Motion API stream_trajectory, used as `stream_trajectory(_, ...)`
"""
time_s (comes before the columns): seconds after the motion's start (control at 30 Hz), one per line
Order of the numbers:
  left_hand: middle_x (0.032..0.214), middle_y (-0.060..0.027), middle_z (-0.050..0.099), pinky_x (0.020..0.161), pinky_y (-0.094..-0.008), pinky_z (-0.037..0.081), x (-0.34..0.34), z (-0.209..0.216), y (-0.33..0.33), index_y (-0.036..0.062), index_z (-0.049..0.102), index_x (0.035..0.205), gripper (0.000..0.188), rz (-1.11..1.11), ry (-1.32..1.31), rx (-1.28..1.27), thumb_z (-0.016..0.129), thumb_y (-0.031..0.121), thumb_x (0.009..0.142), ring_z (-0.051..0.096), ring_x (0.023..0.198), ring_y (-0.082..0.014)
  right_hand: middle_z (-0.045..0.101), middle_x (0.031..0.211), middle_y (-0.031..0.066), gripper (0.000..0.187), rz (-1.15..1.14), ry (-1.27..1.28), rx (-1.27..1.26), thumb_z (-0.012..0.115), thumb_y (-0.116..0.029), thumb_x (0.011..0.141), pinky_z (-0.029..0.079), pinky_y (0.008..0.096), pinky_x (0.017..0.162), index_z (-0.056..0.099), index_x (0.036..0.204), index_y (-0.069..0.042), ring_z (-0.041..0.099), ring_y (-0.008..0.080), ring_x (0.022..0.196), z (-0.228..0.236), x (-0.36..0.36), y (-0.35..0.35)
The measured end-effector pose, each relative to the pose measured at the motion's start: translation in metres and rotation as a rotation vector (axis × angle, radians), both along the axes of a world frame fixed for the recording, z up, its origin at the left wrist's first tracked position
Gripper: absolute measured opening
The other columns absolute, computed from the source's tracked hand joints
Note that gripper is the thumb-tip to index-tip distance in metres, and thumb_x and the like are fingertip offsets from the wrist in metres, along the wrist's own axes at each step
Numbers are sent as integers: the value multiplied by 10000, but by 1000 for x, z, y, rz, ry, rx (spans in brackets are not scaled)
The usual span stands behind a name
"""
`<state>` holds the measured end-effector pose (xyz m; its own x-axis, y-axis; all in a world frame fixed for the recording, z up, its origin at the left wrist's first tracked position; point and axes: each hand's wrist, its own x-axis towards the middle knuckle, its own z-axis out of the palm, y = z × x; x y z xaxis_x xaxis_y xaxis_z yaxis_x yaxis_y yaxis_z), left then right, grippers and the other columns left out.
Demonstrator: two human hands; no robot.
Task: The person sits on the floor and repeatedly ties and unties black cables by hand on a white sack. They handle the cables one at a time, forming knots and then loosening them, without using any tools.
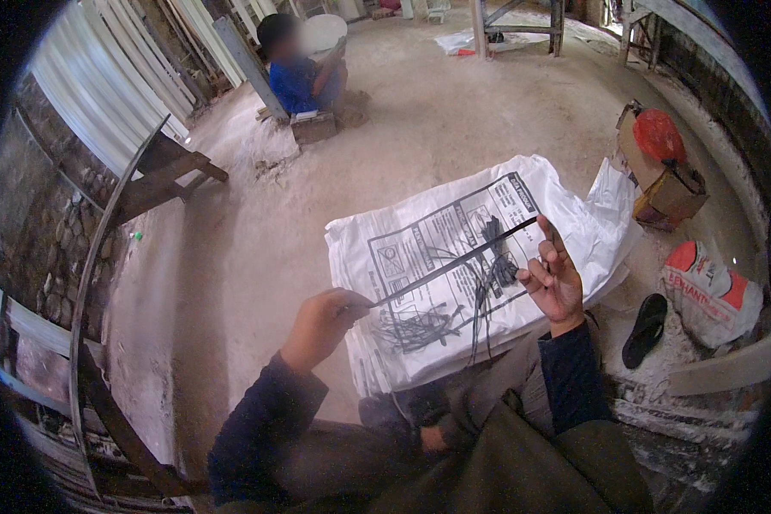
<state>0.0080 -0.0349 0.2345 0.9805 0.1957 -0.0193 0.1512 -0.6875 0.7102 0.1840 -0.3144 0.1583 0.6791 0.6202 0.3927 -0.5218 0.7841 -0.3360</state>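
Note:
A narrow black strip is stretched in a straight slanting line between my two hands, above a stack of white printed sacks. My left hand is closed, pinching the strip's lower left end between thumb and fingers. At the upper right end, the strip meets the raised fingertip of my right hand, whose other fingers are curled; whether it loops round that finger I cannot make out. Beneath the strip, a bunch of dark strips lies on the sacks beside my right hand. A looser heap of thin strips spreads nearer my left hand.
Right of the sacks are a cardboard box with a red plastic bag, a black sandal and a red-and-white sack. A person in blue sits far off by a post. A wooden frame stands at left.

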Motion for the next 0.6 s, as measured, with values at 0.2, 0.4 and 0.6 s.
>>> stream_trajectory(0.2,748,-159,601,647,-300,454,1,-14,5,-11,611,842,130,-98,49,76,563,75,757,600,695,-252,580,910,-29,556,-59,108,99,492,-105,850,412,352,802,228,1338,-136,462,83,565,-6,5,1)
stream_trajectory(0.4,785,-113,618,671,-293,447,3,-27,-3,4,616,881,170,-67,142,-64,558,140,797,592,732,-196,618,843,14,226,110,217,-61,534,-167,834,424,356,715,545,1057,-130,504,138,590,-22,-11,18)
stream_trajectory(0.6,800,-5,583,643,-231,398,4,-33,-24,13,611,932,230,83,171,-687,544,212,839,498,722,-85,547,724,40,138,57,-334,-790,564,-182,835,420,242,681,524,836,-50,530,123,710,-26,-66,68)
